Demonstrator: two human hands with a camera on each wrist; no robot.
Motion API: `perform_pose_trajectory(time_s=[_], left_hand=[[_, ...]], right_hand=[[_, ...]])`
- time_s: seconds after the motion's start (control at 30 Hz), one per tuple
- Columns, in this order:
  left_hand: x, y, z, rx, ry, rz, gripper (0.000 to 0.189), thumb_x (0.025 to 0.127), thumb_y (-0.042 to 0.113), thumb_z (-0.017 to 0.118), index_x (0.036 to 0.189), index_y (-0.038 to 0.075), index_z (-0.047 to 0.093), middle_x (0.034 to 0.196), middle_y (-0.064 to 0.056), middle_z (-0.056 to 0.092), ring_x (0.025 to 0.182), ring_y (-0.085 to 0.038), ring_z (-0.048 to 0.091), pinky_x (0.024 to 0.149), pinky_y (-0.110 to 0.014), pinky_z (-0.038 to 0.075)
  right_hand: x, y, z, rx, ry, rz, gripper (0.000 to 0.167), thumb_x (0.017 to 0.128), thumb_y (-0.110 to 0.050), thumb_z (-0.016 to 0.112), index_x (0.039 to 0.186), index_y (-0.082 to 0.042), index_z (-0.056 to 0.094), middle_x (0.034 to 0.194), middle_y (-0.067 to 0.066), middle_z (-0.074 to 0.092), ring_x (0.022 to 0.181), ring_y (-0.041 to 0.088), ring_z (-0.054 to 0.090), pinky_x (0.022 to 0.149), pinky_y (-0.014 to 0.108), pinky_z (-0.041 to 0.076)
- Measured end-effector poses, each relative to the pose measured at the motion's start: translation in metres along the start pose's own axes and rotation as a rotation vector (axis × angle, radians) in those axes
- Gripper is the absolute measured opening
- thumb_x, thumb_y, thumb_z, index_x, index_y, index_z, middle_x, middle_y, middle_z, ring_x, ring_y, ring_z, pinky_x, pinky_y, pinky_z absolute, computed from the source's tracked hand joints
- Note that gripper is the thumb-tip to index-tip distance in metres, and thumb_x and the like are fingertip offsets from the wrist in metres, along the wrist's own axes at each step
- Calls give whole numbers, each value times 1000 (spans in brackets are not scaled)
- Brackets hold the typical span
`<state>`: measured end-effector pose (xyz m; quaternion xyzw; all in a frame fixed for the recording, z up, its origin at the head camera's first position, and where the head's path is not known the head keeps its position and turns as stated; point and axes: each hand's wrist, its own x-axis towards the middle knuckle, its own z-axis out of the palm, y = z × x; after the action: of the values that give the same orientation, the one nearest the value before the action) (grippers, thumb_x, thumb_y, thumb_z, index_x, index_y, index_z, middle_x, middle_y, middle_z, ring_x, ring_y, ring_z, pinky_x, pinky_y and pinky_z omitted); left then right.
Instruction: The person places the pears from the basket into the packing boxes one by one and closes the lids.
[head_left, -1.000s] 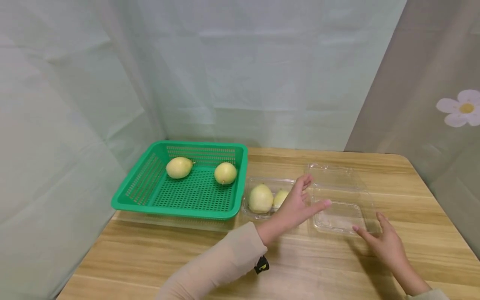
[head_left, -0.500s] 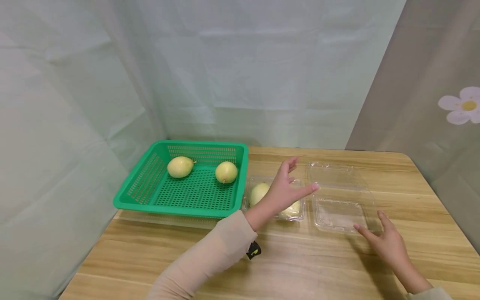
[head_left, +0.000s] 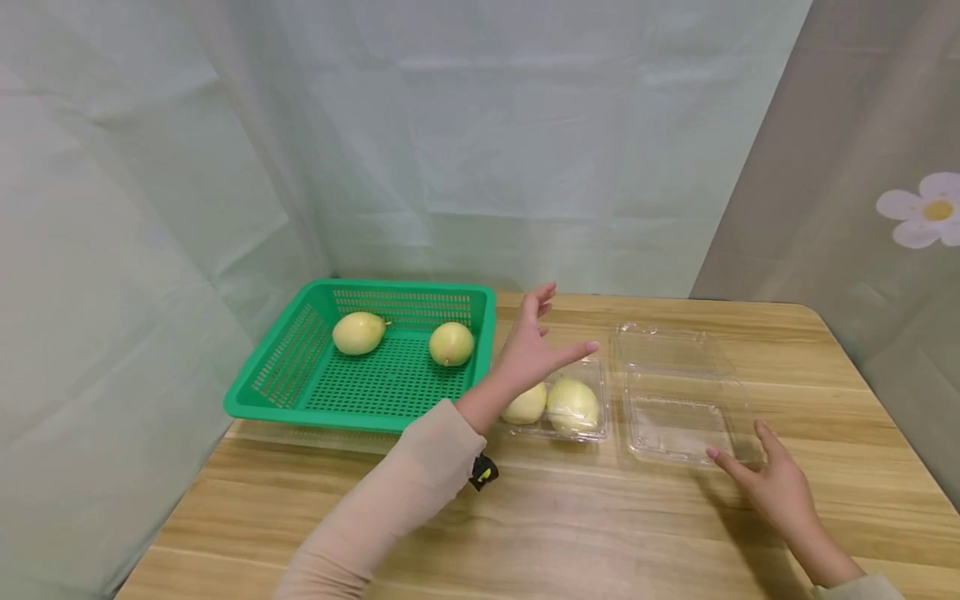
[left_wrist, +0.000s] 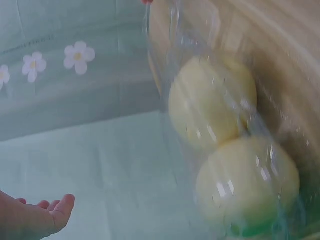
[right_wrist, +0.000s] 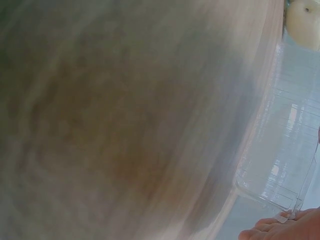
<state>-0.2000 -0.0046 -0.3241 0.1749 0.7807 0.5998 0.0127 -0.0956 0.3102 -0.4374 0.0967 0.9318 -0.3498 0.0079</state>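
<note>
My left hand (head_left: 525, 354) is in the air beside and over the left end of a clear plastic clamshell box (head_left: 603, 417), thumb and fingers spread, holding nothing. Inside that box sit two pale yellow pears (head_left: 573, 406); the hand partly hides one in the head view. Through the left wrist view the pears (left_wrist: 245, 182) show behind shiny clear plastic. To the right lies a second clear box (head_left: 678, 429), its lid folded back. My right hand (head_left: 776, 492) is at its front right corner, with thumb and fingers apart. Fingertips appear right at the box's corner in the right wrist view.
A green plastic basket (head_left: 483, 358) stands at the left, with one pear (head_left: 359, 333) on its left side and another pear (head_left: 452, 344) on its right. All stand on a wooden table (head_left: 600, 533). Pale curtains (head_left: 525, 150) hang behind it.
My left hand has moved left and away, from between the two boxes to the left end of the box with pears, uncovering its right pear. The right hand has stayed put.
</note>
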Motion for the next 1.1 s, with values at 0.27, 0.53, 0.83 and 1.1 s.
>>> perform_pose_trajectory(time_s=[0.27, 0.53, 0.83, 1.1], left_hand=[[6, -6, -21, 11, 36, 0, 86, 81, 21, 75, 148, 7, 21, 152, -9, 27, 138, -27, 28, 110, -45, 32], [11, -16, -36, 104, 107, -30, 86, 79, 27, 77, 145, 5, 27, 147, -11, 34, 136, -29, 32, 110, -41, 33], [15, -28, -53, 135, 146, -91, 87, 79, 32, 77, 146, 9, 26, 148, -10, 31, 136, -31, 30, 108, -47, 34], [18, -44, -67, 116, 183, -151, 87, 81, 34, 74, 147, 11, 23, 149, -14, 28, 139, -29, 27, 108, -49, 34]], right_hand=[[0, 1, 1, 11, 9, -5, 97, 90, -43, 61, 145, 14, 5, 145, 42, 10, 128, 62, 18, 99, 70, 24], [1, 2, 2, 11, 11, -9, 98, 90, -44, 62, 145, 14, 5, 145, 43, 10, 129, 62, 17, 100, 70, 23], [1, 2, 2, 16, 13, -8, 98, 90, -43, 62, 146, 14, 5, 145, 42, 10, 129, 62, 17, 100, 69, 23], [1, 3, 2, 10, 15, -9, 98, 90, -43, 62, 146, 14, 5, 145, 42, 11, 129, 62, 17, 100, 69, 23]])
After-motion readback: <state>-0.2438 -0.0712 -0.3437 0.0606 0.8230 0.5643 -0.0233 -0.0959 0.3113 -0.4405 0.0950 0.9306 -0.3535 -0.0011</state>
